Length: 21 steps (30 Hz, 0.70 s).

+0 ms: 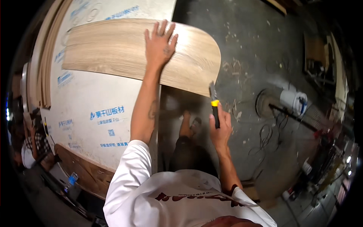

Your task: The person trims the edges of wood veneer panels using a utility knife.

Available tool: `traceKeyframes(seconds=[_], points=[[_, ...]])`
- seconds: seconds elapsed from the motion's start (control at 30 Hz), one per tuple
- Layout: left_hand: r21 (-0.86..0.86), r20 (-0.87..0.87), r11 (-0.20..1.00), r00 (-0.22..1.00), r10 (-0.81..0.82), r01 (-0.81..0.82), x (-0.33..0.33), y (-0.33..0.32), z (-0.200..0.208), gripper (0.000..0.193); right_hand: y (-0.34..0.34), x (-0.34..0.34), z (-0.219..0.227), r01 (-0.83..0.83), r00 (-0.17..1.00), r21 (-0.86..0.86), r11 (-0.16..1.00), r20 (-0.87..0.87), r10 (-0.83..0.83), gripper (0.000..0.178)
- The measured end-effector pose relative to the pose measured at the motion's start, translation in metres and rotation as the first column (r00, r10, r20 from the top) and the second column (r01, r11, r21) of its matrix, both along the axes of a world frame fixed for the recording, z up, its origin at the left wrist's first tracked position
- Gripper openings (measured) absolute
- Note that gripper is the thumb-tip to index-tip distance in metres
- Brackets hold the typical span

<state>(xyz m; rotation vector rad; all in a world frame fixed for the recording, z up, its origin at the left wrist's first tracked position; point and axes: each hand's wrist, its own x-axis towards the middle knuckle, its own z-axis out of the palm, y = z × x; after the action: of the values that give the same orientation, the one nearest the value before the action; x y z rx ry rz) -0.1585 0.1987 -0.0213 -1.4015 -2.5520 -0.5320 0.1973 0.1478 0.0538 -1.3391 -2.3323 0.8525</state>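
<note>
A light wood-grain board with one rounded end lies across the printed white sheet, its rounded end jutting out past the sheet's right edge. My left hand rests flat on the board near its far edge, fingers spread. In my right hand is a utility knife with a black and yellow handle. Its blade points away from me, up against the near corner of the board's rounded end. Whether the blade touches the edge I cannot tell.
The white sheet bears blue print. Long wooden strips stand along its left side, and a brown board lies at its near edge. On the grey floor to the right are a white bucket, cables and scattered scraps. Another person is at far left.
</note>
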Motion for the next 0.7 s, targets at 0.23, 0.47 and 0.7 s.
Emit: traceKeyframes(seconds=[0.23, 0.47, 0.7], points=[[0.124, 0.024, 0.987, 0.994, -0.103, 0.099, -0.012, -0.011, -0.015, 0.047, -0.037, 0.001, -0.032, 0.038, 0.999, 0.041, 0.998, -0.022, -0.037, 0.056], [0.040, 0.123, 0.999, 0.992, -0.035, 0.030, 0.003, -0.003, 0.005, 0.040, -0.037, 0.011, -0.037, 0.125, 0.992, 0.009, 0.992, 0.015, -0.126, 0.056], [0.091, 0.127, 0.985, 0.979, -0.158, 0.147, -0.007, -0.007, 0.006, 0.042, -0.037, 0.002, -0.036, 0.118, 0.991, 0.083, 0.990, -0.074, -0.112, 0.054]])
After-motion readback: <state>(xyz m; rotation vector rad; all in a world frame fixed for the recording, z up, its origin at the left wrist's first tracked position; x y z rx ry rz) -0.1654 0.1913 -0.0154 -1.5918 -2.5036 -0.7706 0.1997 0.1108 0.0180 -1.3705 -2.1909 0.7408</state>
